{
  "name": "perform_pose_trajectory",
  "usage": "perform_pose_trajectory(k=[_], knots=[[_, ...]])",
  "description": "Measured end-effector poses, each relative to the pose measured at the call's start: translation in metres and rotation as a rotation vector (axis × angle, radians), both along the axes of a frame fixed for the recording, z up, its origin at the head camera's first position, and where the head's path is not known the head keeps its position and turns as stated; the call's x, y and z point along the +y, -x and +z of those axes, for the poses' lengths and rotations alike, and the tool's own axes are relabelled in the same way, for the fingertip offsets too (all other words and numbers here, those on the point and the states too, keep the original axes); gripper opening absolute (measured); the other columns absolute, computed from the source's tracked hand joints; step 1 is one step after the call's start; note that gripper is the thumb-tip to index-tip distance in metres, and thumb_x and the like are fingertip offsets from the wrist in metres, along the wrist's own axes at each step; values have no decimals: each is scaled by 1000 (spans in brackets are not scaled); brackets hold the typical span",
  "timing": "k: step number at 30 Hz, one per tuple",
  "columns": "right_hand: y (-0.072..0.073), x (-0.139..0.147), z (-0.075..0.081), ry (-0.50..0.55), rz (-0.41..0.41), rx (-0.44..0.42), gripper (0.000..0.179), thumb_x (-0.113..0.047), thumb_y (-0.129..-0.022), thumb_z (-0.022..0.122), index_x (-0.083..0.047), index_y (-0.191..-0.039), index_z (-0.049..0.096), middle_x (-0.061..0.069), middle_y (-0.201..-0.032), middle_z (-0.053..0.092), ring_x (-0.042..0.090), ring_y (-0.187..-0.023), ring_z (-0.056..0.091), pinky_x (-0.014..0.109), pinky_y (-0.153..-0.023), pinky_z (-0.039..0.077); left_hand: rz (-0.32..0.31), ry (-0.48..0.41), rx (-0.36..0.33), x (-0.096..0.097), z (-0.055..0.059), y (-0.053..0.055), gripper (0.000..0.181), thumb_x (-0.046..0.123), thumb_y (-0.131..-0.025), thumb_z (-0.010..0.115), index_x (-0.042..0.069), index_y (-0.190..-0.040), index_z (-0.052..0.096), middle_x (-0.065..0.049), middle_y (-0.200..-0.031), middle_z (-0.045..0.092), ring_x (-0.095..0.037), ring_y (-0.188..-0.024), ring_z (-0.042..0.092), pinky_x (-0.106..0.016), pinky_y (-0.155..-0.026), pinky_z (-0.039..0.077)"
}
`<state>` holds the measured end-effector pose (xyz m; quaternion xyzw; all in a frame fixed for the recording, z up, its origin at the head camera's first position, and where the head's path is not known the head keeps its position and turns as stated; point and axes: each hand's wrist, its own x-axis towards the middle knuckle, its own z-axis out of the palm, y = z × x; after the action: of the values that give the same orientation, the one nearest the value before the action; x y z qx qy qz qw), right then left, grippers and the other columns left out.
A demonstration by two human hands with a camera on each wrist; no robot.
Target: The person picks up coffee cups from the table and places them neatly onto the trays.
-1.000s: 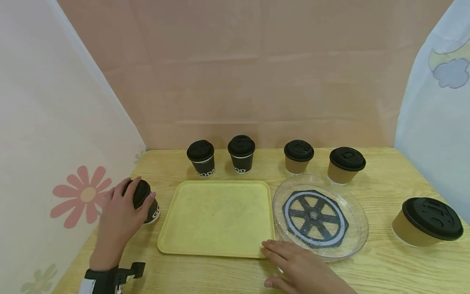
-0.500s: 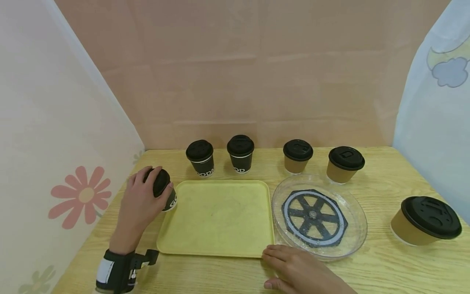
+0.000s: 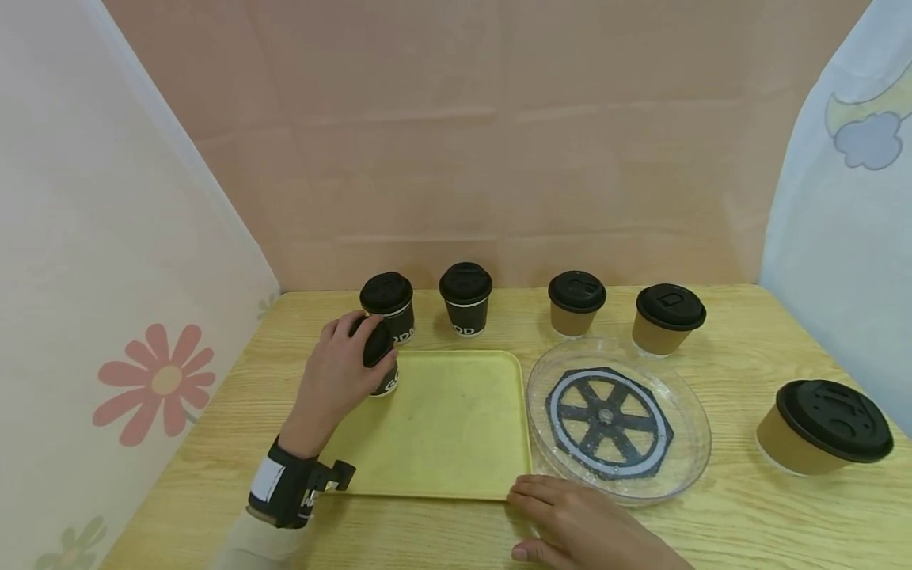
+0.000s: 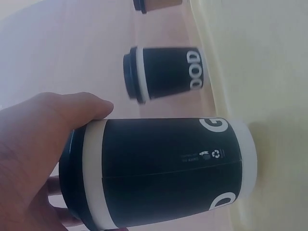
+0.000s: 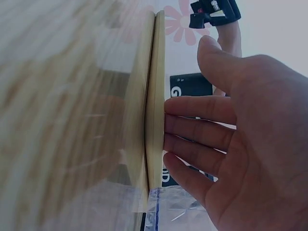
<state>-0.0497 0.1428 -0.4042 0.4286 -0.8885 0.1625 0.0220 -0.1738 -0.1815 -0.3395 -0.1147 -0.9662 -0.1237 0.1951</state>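
Observation:
My left hand [image 3: 342, 368] grips a black paper coffee cup [image 4: 168, 168] by its black lid, thumb on one side and fingers on the other. The cup is upright over the far left part of a yellow tray [image 3: 442, 427], its white base close to the tray surface in the left wrist view. At the tray's near right corner, my right hand [image 3: 570, 518] touches the edge with straight fingertips. The right wrist view shows those fingers [image 5: 197, 130] extended against the tray's rim, palm in view, holding nothing.
Two black lidded cups [image 3: 466, 299] stand behind the tray, one partly hidden by the left hand's cup. Brown lidded cups stand at back right [image 3: 575, 309] and far right [image 3: 798, 443]. Right of the tray lies a clear round dish [image 3: 701, 451] with a dark wheel pattern. Cloth walls enclose the table.
My left hand has carried the black coffee cup rightward from the table left of the tray to above the tray's far left part. The right hand stays at the tray corner.

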Motion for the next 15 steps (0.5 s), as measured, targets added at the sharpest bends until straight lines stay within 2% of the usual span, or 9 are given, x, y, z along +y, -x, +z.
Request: perform_pose_trajectory(k=[7, 15], knots=[[-1, 1, 0, 0, 5, -12, 44, -52, -98, 47, -20, -122, 64, -6, -122, 66, 13, -110, 64, 34, -86, 57, -32, 36, 4, 12, -4, 9, 57, 41, -87, 70, 13, -135, 57, -19, -136, 52, -46, -122, 50, -60, -91, 51], [0, 2, 1, -4, 3, -39, 45, -52, -98, 46, -20, -124, 64, -6, -123, 65, 13, -111, 63, 34, -87, 57, -32, 77, 4, 16, -6, 12, 58, 45, -87, 69, 14, -135, 57, -18, -136, 54, -45, -121, 53, -61, -87, 52]])
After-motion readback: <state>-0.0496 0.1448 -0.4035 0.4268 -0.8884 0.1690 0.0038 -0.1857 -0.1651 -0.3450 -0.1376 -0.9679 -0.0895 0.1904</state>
